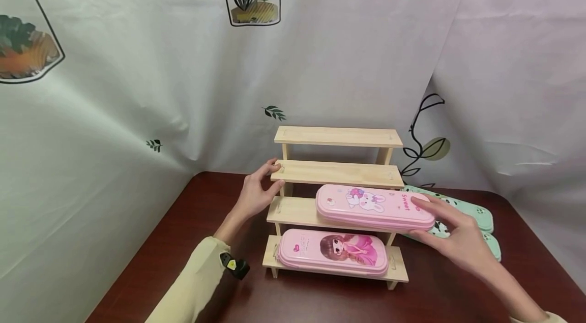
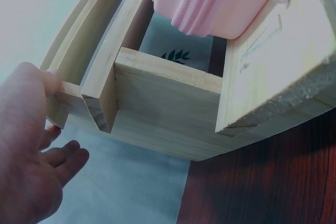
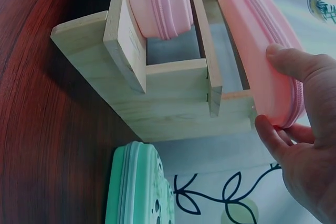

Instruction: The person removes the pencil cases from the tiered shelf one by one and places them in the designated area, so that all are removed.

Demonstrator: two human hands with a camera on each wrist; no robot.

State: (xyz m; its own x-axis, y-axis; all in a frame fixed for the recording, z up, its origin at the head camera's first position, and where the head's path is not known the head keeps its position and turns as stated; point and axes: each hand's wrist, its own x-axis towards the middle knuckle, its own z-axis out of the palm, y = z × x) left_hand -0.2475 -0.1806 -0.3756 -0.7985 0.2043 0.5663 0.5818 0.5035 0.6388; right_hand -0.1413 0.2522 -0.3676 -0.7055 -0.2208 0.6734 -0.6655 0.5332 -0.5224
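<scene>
A wooden stepped stand (image 1: pixel 339 172) is on the dark red table. My left hand (image 1: pixel 256 192) grips the left end of its second board from the top; in the left wrist view the thumb (image 2: pixel 51 81) lies against the wood. My right hand (image 1: pixel 462 236) pinches the right end of a pink pencil case (image 1: pixel 375 206) with a rabbit picture and the word "Sweet". This case overlaps the board below in the head view; whether it touches that board I cannot tell. Another pink pencil case (image 1: pixel 334 253), showing a girl in pink, lies on the lowest board.
Mint green pencil cases (image 1: pixel 482 216) lie on the table right of the stand, partly hidden behind my right hand. A pale cloth (image 1: pixel 348 58) printed with plants hangs behind and at the sides. The table (image 1: pixel 183 241) extends left of the stand.
</scene>
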